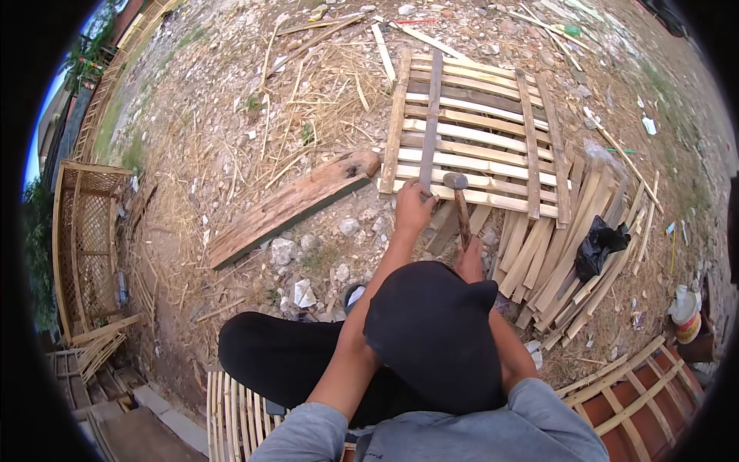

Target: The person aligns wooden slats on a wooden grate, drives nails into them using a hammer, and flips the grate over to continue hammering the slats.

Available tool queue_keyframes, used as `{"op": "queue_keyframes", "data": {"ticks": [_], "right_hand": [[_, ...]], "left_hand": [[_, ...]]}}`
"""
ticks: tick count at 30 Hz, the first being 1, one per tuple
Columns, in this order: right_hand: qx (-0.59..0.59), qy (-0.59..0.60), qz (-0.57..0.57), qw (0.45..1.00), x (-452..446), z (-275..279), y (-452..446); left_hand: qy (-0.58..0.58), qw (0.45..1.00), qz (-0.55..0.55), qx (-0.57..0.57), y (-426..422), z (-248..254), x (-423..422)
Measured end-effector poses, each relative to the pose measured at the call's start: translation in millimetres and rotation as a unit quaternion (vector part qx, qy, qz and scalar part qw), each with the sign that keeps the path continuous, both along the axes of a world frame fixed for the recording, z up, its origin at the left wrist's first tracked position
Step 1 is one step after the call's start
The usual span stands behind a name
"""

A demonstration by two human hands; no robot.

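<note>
A slatted wooden frame [486, 162] lies on the ground ahead of me, made of several pale strips crossed by darker ones. My left hand [414, 206] is closed at the near end of a dark wooden slat [431, 127] lying across those strips. Whether a nail is between its fingers is too small to tell. My right hand [469, 260] grips the handle of a hammer [456, 182]. The hammer's metal head is above the frame's near edge, just right of my left hand.
A thick timber beam [289, 208] lies to the left. Stacked wooden slats [550, 246] spread at the right, with a black plastic bag [601, 248] on them. A bucket [685, 314] stands far right. A lattice panel [81, 246] stands far left. Stones and wood scraps litter the ground.
</note>
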State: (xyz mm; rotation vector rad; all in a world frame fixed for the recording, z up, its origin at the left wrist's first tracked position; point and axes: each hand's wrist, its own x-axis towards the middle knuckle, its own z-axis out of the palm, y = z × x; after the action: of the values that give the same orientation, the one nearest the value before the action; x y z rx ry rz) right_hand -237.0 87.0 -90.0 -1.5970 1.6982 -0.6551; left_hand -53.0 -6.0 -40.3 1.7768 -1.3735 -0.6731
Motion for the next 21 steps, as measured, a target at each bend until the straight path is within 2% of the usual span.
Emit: {"op": "queue_keyframes", "data": {"ticks": [7,16,21], "right_hand": [[0.013,0.015,0.003,1.0,-1.4,2.7,-0.4],[0.041,0.024,0.005,0.999,1.0,7.2,-1.5],[0.039,0.029,0.003,0.999,-1.9,8.9,-1.5]], "left_hand": [[-0.03,0.999,0.013,-0.016,-3.0,-10.8,-3.5],[0.013,1.0,0.017,0.019,-2.1,-8.0,-4.0],[-0.024,0.999,0.022,0.006,-1.7,-12.4,-3.9]]}}
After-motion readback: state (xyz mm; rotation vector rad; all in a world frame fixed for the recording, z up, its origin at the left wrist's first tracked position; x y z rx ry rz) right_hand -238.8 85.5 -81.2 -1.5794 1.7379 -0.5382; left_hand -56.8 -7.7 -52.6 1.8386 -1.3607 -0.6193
